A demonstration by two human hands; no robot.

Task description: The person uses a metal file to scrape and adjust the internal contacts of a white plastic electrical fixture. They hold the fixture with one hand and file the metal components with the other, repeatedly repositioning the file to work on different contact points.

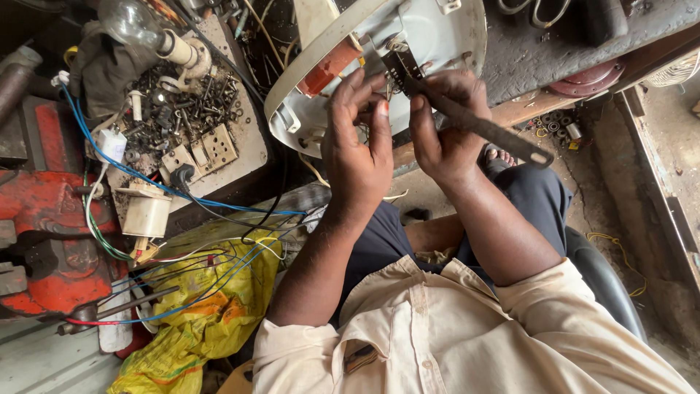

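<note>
Right hand (446, 124) wrapped around dark pliers (467, 120), grip closed tight on the handles. Long axis running from about 10 o'clock, where the nose sits, down to 4 o'clock, where the handle ends poke out past the palm. Nose pushed right up into the wiring at the underside of a white round appliance housing (437, 36), just by the orange-red part (328, 67) inside it.

Left hand (357, 138) sitting at 9 o'clock from the plier nose, fingers curled in narrow and pinching something small there. Probably a wire end, but too tiny and hidden behind the fingertips to call. Both hands nearly touching, thumbs facing each other, work spot straight at 12 o'clock from the wrists. Left fingertips look a hair nearer the spot than the right palm, since the right reaches it only through the tool.

Housing itself tilted, rim leaning toward 7 o'clock, propped on the bench edge above the lap.

Over at 9 o'clock: tray of loose screws and nuts (182, 109), a clear light bulb (135, 25) on a holder, blue wires (146, 182) trailing down to a yellow bag (211, 314), red vise (44, 211) at the far edge. All well apart from the hands.
</note>
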